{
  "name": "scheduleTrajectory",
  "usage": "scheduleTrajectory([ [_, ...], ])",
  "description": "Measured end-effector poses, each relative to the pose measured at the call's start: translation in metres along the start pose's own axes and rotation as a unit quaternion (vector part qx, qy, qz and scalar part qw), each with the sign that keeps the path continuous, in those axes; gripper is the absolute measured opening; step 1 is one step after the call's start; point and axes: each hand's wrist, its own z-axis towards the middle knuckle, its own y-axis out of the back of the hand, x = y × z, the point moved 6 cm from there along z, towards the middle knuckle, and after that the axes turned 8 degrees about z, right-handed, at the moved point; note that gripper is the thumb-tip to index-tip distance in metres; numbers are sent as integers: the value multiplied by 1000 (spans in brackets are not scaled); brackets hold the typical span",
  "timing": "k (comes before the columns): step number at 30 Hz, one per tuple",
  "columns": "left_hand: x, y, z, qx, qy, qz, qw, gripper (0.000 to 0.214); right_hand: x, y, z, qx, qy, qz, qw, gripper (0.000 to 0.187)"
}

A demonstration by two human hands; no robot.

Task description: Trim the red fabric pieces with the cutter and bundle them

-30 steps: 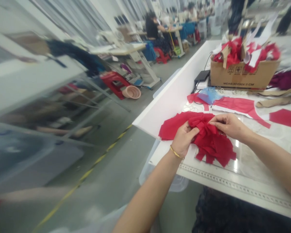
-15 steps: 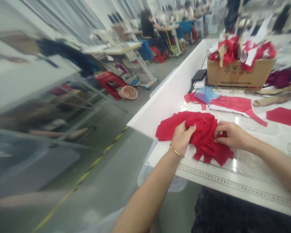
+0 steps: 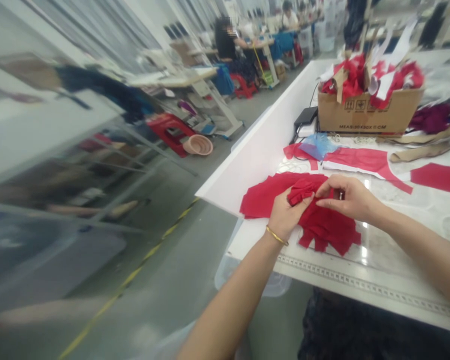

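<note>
A heap of cut red fabric pieces [image 3: 333, 227] lies near the left end of the white table. My left hand [image 3: 288, 212], with a gold bangle at its wrist, is closed on a bunch of gathered red fabric [image 3: 301, 191] above the heap. Close against it, my right hand [image 3: 345, 197] pinches red fabric between thumb and forefinger, near the left thumb tip. Smooth, flatter red fabric [image 3: 262, 197] spreads to the left behind my left hand. The exact edge between my fingertips is too small to make out.
A cardboard box [image 3: 363, 112] full of red and white scraps stands at the back. Before it lie a blue mesh piece [image 3: 318, 146] and red-and-white cut panels [image 3: 360, 160]. A white board [image 3: 255, 150] walls the table's left side; a measuring tape [image 3: 341, 280] runs along the front edge.
My right hand has moved left and slightly up from the right part of the heap to meet my left hand. The left hand has shifted slightly right, still gripping fabric.
</note>
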Motion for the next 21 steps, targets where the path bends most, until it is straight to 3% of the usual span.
scheduleTrajectory([
  [4, 15, -1, 0, -10, 86, -104, 991, 50, -14, 2, -27, 116, -34, -83, 989, 17],
  [6, 17, -2, 0, -5, 107, -135, 985, 54, -19, 2, -36, 140, -46, -132, 980, 19],
  [9, 18, -3, 0, -3, 120, -156, 980, 56, -21, 2, -38, 122, -40, -161, 979, 13],
  [14, 18, -3, 2, 7, 124, -162, 979, 56, -10, 4, -24, 77, 18, -106, 991, 12],
  [21, -8, -6, 1, 102, 18, 0, 995, 47, 10, -1, 8, -11, -15, -84, 996, 10],
])
